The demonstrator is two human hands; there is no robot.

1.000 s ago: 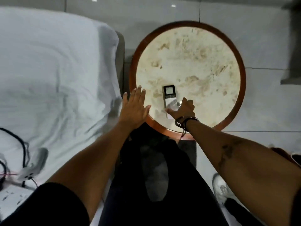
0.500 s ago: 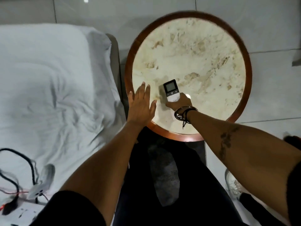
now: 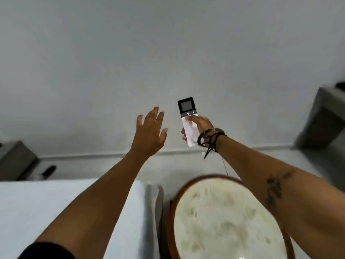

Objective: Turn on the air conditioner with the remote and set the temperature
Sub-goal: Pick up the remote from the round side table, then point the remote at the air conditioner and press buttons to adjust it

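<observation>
The remote (image 3: 187,116) is a slim white bar with a black top that carries a grey screen and a row of small buttons. My right hand (image 3: 200,126) holds it upright in front of the pale wall, thumb lying on its white face just under the buttons. Dark cord bracelets wrap that wrist. My left hand (image 3: 150,132) is raised beside it to the left, fingers spread, holding nothing. No air conditioner is in view.
Below my right arm stands the round marble-topped table (image 3: 224,221) with a brown wooden rim. The bed with a white sheet (image 3: 56,212) lies at lower left. Grey furniture (image 3: 323,118) sits at the right, another grey block (image 3: 15,159) at the left.
My right hand has lifted the remote off the round table and raised it toward the wall. My left hand rose with it, and the view tilted up from the tabletop.
</observation>
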